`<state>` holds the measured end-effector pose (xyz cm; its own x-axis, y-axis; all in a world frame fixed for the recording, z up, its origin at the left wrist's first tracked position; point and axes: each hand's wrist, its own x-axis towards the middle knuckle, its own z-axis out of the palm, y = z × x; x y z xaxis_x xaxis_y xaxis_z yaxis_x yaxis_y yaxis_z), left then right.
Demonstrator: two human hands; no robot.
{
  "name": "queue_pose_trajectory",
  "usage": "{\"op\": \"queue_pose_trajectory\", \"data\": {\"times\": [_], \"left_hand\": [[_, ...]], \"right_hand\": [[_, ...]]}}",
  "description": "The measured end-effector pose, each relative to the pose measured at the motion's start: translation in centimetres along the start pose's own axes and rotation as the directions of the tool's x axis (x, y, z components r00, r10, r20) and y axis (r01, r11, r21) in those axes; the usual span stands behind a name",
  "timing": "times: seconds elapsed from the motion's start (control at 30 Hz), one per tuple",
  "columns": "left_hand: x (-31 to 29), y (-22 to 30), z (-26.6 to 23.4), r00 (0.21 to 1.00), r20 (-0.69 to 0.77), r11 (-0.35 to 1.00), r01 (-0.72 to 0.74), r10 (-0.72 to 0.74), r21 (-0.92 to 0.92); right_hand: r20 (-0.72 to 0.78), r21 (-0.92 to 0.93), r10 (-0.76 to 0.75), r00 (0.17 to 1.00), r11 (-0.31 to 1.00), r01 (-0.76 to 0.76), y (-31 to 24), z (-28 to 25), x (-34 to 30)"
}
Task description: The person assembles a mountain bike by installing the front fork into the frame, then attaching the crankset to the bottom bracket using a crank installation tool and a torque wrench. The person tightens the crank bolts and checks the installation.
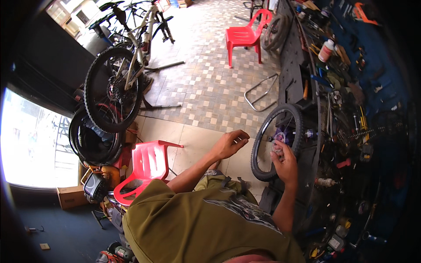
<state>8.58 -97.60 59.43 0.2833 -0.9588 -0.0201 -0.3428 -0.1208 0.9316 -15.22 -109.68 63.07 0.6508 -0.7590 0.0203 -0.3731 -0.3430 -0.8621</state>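
Note:
My left hand (231, 144) is held out over the pale floor tiles, with its fingers loosely curved, apart from the thumb, and nothing visible in it. To its right, a bicycle wheel (255, 154) with a black knobby tyre stands upright against the workbench. My right hand (286, 165) is in front of the wheel, near its purple hub (284, 133). Its thumb and forefinger close around something small and greyish that I cannot make out. Whether those fingers touch the hub is unclear.
A mountain bike (136, 57) stands at the far left beside stacked tyres (81, 131). Red plastic chairs are at the left (151, 162) and far back (243, 35). A bent metal stand (263, 90) lies on the floor. Tools and a white-and-red bottle (326, 50) crowd the workbench (312, 171).

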Motion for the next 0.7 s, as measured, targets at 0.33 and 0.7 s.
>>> {"op": "queue_pose_trajectory", "data": {"times": [0.33,0.7], "left_hand": [[-2.0,-3.7,-8.3,0.989,-0.136,0.996,0.043,-0.053,-0.079],[6.1,-1.8,-1.5,0.905,0.407,0.972,-0.026,0.122,-0.234]], "right_hand": [[0.172,-0.042,-0.126,0.977,0.99,0.135,-6.3,8.6,4.7],[-0.23,-0.162,0.154,0.961,0.968,-0.194,-3.2,3.9,-0.2]]}}
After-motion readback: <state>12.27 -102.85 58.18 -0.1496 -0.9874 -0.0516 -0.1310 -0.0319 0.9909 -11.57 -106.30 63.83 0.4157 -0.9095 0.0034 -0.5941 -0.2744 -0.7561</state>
